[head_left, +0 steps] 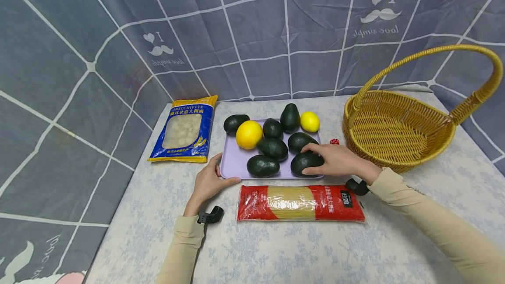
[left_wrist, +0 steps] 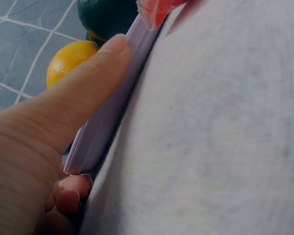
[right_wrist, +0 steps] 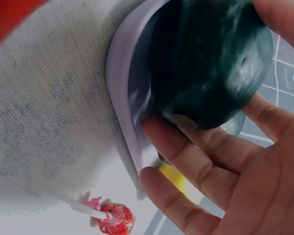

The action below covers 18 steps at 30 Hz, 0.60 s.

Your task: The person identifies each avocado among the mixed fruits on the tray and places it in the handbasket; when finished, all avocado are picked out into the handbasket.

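Lilac tray (head_left: 232,164), partly covered | left hand (head_left: 211,182) pinching its near-left corner | right hand (head_left: 337,160) gripping avocado (head_left: 304,160), part-hiding it

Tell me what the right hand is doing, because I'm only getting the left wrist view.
Observer: The right hand has its thumb and fingers around an avocado at the near right corner of the tray.
Operator: Is any other container close by?
Observer: Yes, a wicker basket with an arched handle stands to the right.
Operator: And what's on the left side?
Observer: A blue and yellow bag of orecchiette lies there.
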### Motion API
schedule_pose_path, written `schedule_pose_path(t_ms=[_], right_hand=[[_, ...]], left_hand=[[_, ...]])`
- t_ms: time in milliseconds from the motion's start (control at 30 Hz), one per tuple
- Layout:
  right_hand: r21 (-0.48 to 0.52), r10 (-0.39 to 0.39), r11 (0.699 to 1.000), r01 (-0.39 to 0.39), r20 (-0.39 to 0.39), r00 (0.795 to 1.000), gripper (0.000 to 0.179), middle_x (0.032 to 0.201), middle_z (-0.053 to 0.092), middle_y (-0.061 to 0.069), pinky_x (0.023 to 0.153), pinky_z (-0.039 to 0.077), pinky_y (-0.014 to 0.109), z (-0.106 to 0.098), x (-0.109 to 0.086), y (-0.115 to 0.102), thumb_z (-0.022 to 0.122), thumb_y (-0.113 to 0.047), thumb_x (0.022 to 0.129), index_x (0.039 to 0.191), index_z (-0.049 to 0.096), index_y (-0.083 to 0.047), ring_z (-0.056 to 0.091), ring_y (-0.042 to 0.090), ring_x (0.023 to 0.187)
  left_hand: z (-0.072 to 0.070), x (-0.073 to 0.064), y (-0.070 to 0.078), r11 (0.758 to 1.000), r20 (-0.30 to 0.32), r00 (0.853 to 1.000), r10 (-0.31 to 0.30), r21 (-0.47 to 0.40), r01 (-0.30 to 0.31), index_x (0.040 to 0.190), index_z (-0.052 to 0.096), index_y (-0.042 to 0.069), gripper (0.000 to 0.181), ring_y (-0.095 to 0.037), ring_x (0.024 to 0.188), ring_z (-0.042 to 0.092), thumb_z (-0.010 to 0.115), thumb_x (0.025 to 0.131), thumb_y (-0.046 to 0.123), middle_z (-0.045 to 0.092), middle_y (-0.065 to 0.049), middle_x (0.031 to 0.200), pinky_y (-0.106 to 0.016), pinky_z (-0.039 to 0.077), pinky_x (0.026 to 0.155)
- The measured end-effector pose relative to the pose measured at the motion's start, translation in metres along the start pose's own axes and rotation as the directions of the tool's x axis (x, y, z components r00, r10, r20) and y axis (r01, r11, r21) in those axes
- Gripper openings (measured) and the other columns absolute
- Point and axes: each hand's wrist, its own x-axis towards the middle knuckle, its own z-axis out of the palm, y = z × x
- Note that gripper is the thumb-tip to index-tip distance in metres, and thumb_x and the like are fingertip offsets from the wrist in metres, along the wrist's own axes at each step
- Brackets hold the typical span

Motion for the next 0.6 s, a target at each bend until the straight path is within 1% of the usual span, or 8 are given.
schedule_pose_path(t_ms=[100,267,433,600], right_hand=[[0.002,0.011,1.000,-0.011,0.010,1.000,0.062,0.098,0.064,0.005,0.071,0.046,0.037,0.0019,-0.0008,0.0007,0.067,-0.061,0.078,0.123,0.052,-0.021,0.057,0.015,0.079],[0.007,0.020,1.000,-0.020,0.008,1.000,0.062,0.098,0.064,0.004,0.069,0.045,0.036,0.0031,0.0011,0.0012,0.067,-0.061,0.078,0.121,0.050,-0.021,0.057,0.014,0.078],[0.021,0.025,0.999,-0.025,-0.009,1.000,0.063,0.101,0.063,0.005,0.070,0.044,0.037,0.0044,0.0008,0.0011,0.067,-0.064,0.076,0.119,0.051,-0.022,0.057,0.015,0.081],[0.012,0.019,1.000,-0.019,-0.040,0.999,0.063,0.109,0.063,0.005,0.073,0.045,0.039,0.0049,-0.0008,0.0022,0.066,-0.066,0.075,0.119,0.052,-0.023,0.057,0.016,0.086]], left_hand=[[0.0001,-0.0010,0.0009,1.000,0.005,1.000,-0.001,-0.004,0.001,0.145,0.036,0.005,0.106,-0.017,0.064,0.042,0.084,0.063,0.053,0.050,-0.003,0.077,-0.033,0.034,0.061],[-0.0010,-0.0010,0.0010,1.000,0.007,1.000,-0.011,-0.005,0.011,0.145,0.036,0.006,0.107,-0.017,0.065,0.042,0.084,0.063,0.054,0.050,-0.003,0.078,-0.033,0.034,0.061],[-0.0005,-0.0011,0.0004,1.000,0.010,1.000,-0.007,-0.007,0.007,0.145,0.035,0.005,0.107,-0.017,0.065,0.042,0.083,0.063,0.054,0.050,-0.003,0.078,-0.033,0.034,0.061],[0.0002,-0.0006,0.0000,1.000,0.009,1.000,-0.002,-0.004,0.002,0.145,0.035,0.005,0.107,-0.016,0.064,0.042,0.083,0.063,0.054,0.050,-0.003,0.077,-0.032,0.033,0.061]])
